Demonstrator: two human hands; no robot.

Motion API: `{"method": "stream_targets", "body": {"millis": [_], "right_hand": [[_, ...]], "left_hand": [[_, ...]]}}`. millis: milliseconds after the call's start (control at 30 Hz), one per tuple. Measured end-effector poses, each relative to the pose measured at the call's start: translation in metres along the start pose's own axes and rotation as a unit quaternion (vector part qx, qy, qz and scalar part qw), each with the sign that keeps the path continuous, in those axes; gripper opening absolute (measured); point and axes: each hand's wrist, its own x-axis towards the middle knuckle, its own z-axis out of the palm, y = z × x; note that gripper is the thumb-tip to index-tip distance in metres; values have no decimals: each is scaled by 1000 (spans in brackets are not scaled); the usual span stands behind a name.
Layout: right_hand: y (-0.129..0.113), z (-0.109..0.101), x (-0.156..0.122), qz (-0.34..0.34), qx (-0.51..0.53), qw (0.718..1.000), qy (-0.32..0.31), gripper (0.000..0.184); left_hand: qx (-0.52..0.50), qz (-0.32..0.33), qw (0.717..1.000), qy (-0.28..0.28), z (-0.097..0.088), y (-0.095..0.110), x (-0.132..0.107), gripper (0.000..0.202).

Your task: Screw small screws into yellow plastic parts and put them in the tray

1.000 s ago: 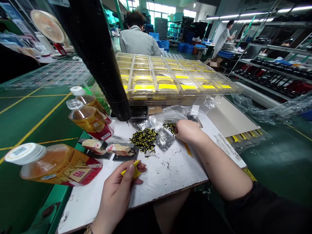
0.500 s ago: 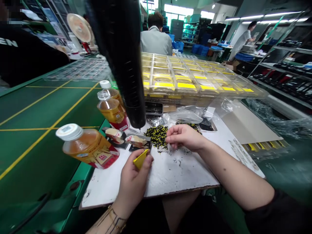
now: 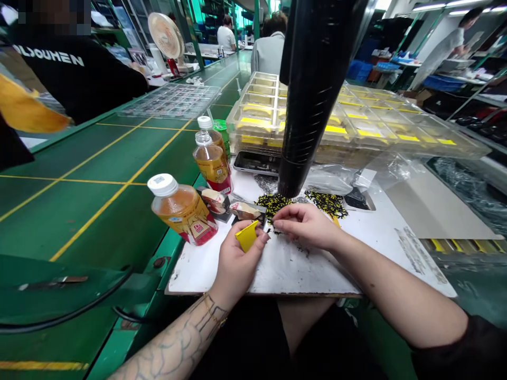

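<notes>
The thin, flat yellow piece (image 3: 247, 237) looks smooth and matt, its material uncertain. The rectangular white board (image 3: 312, 277) is smooth, with rough, scuffed patches. The stacked, compartmented clear trays (image 3: 356, 148) are glossy plastic; the crumpled transparent bag (image 3: 330, 180), shiny plastic film; the wide green belt (image 3: 99, 158), smooth and satiny.

A green work surface (image 3: 130, 153) ruled with yellow lines (image 3: 121, 190) runs from the lower left of the frame toward the top center of a workshop, flanked by upright green posts (image 3: 194, 37). Strip lights (image 3: 439, 7) shine at upper right, above a cluttered white-topped table (image 3: 412, 63) and near blue crates (image 3: 359, 69). Metal shelving (image 3: 486, 99) stands at the right edge; dark green floor (image 3: 479, 295) shows at lower right. A pale fan (image 3: 164, 36) stands at upper left.
</notes>
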Motion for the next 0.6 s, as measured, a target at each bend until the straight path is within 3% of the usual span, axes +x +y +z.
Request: {"method": "stream_targets", "body": {"millis": [200, 467, 600], "right_hand": [[-3, 5, -1, -7, -26, 999, -38, 33], [4, 4, 4, 40, -30, 997, -61, 20], [0, 4, 5, 46, -25, 995, -81, 22]], "left_hand": [[76, 73, 994, -9, 0, -5, 0, 27], [190, 126, 973, -19, 2, -2, -9, 18], [217, 136, 966, -25, -1, -2, -8, 17]]}}
